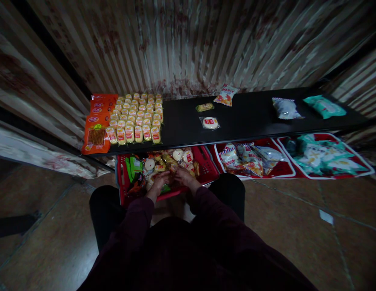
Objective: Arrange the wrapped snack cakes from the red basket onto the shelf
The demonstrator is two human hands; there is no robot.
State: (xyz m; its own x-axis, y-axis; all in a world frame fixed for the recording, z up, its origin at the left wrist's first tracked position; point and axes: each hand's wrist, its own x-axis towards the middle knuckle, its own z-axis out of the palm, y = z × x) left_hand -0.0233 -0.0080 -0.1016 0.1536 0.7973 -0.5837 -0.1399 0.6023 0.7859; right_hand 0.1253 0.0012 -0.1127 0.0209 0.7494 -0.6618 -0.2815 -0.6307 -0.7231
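Both hands reach down into a red basket (208, 165) filled with mixed wrapped snacks, below the front edge of a black shelf (182, 125). My left hand (158, 183) lies over the packets near the middle of the basket, beside a round white packet (149, 164). Just to its right, my right hand (184, 176) is among small yellow packets. The fingertips of both are dim and partly lost among the wrappers, so I cannot make out what they hold. Green packets (134, 168) fill the basket's left side.
Rows of small yellow packets (138, 117) and orange bags (97, 121) cover the shelf's left end. Farther right lie a round packet (210, 123), a chip bag (226, 95), a white bag (286, 108) and a teal bag (324, 106). Two more red baskets (292, 163) hold bags below.
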